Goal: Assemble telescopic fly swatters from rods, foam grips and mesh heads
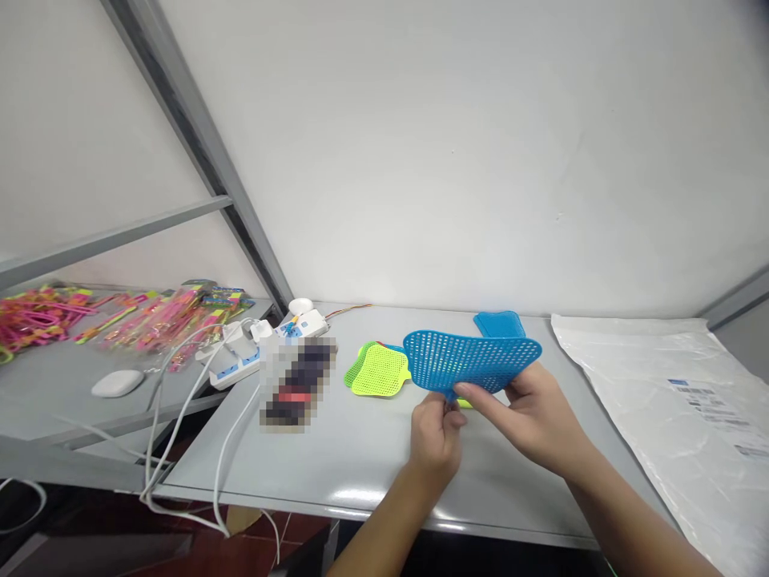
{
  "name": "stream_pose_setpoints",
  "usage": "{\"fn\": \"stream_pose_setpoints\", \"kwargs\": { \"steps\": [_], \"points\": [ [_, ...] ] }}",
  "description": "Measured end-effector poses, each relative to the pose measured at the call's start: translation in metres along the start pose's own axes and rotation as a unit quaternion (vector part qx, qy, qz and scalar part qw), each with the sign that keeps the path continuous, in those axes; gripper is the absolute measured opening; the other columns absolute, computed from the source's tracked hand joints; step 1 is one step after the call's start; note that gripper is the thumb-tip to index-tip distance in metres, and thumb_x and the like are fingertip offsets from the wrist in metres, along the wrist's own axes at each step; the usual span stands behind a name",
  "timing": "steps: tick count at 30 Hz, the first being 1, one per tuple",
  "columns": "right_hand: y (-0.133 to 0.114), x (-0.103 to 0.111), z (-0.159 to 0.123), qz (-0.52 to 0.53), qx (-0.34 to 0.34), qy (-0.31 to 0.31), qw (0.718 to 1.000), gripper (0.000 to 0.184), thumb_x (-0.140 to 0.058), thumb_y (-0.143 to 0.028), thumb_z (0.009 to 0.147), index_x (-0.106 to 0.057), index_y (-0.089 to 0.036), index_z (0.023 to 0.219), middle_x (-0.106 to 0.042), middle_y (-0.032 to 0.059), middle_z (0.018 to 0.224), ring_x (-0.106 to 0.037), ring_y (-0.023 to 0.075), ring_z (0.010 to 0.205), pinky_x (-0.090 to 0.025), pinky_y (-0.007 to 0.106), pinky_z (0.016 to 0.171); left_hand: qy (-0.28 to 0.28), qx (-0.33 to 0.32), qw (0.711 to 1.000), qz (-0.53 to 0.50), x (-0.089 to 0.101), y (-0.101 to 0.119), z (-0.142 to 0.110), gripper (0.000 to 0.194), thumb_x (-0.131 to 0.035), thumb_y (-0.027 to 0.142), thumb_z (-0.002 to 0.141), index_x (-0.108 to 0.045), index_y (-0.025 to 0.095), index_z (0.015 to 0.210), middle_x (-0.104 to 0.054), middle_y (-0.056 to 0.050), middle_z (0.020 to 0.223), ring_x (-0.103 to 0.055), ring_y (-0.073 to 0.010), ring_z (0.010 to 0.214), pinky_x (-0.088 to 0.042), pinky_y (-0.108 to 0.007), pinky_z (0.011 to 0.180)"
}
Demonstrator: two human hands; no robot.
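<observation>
A blue perforated fly swatter head (472, 361) is held up over the grey table, its wide edge away from me. My left hand (437, 429) is closed around the narrow neck at its base. With the thumb on the near face and the fingers behind, my right hand (537, 413) grips the swatter's lower right side. On the table to the left lie a yellow-green swatter head (380, 371) and a green one (354, 370), overlapping. Behind the held swatter, another blue swatter head (501, 324) lies near the wall.
A white plastic mailer (654, 385) covers the table's right side. To the left are a blurred-out item (297, 385), power strips (240, 365) with white cables (174, 401), and a white rounded case (118, 383). Pink and yellow packaged items (162, 320) lie beyond a metal frame (198, 144).
</observation>
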State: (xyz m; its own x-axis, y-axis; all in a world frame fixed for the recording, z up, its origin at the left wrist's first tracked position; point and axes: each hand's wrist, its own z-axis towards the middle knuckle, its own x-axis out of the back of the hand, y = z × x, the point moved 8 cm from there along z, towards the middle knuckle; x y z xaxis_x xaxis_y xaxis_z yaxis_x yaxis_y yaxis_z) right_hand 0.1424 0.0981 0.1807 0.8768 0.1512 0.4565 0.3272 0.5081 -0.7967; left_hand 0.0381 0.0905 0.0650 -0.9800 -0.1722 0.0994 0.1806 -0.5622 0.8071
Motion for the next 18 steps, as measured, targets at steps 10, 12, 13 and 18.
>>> {"fn": "stream_pose_setpoints", "kwargs": {
  "steps": [10, 12, 13, 18],
  "points": [
    [0.011, -0.005, -0.005, 0.024, -0.02, -0.022, 0.999, 0.008, -0.063, -0.026, 0.086, -0.07, -0.023, 0.084, -0.072, -0.0017, 0.082, -0.068, 0.0149, 0.079, -0.053, 0.024, 0.069, 0.011, -0.007, 0.999, 0.031, -0.002, 0.001, 0.0, 0.035, -0.039, 0.032, 0.093, -0.043, 0.019, 0.061, -0.048, 0.0, 0.057, -0.043, -0.0122, 0.051, -0.028, -0.027, 0.051],
    [0.013, -0.004, -0.007, 0.019, -0.026, -0.012, 0.999, 0.008, -0.064, -0.027, 0.086, -0.07, -0.023, 0.083, -0.072, -0.0015, 0.083, -0.068, 0.0152, 0.079, -0.054, 0.024, 0.071, 0.004, -0.01, 0.999, 0.035, -0.003, 0.003, 0.0, 0.039, -0.037, 0.035, 0.094, -0.043, 0.02, 0.059, -0.048, -0.001, 0.055, -0.043, -0.0129, 0.051, -0.028, -0.028, 0.051],
    [0.014, -0.004, -0.008, 0.014, -0.028, -0.011, 0.999, 0.008, -0.064, -0.027, 0.085, -0.07, -0.023, 0.083, -0.072, -0.0016, 0.083, -0.068, 0.0151, 0.079, -0.054, 0.024, 0.072, -0.001, -0.011, 0.999, 0.035, -0.004, 0.003, 0.0, 0.04, -0.036, 0.036, 0.094, -0.043, 0.02, 0.058, -0.048, -0.001, 0.055, -0.043, -0.0131, 0.05, -0.029, -0.028, 0.052],
    [0.017, -0.001, -0.011, -0.002, -0.045, 0.011, 0.999, 0.009, -0.065, -0.031, 0.084, -0.07, -0.023, 0.082, -0.073, -0.0013, 0.08, -0.069, 0.0152, 0.074, -0.055, 0.022, 0.068, -0.029, -0.01, 0.999, 0.034, -0.009, 0.005, 0.001, 0.043, -0.034, 0.04, 0.095, -0.049, 0.02, 0.06, -0.047, -0.001, 0.053, -0.043, -0.0138, 0.049, -0.031, -0.029, 0.052]
  ]
}}
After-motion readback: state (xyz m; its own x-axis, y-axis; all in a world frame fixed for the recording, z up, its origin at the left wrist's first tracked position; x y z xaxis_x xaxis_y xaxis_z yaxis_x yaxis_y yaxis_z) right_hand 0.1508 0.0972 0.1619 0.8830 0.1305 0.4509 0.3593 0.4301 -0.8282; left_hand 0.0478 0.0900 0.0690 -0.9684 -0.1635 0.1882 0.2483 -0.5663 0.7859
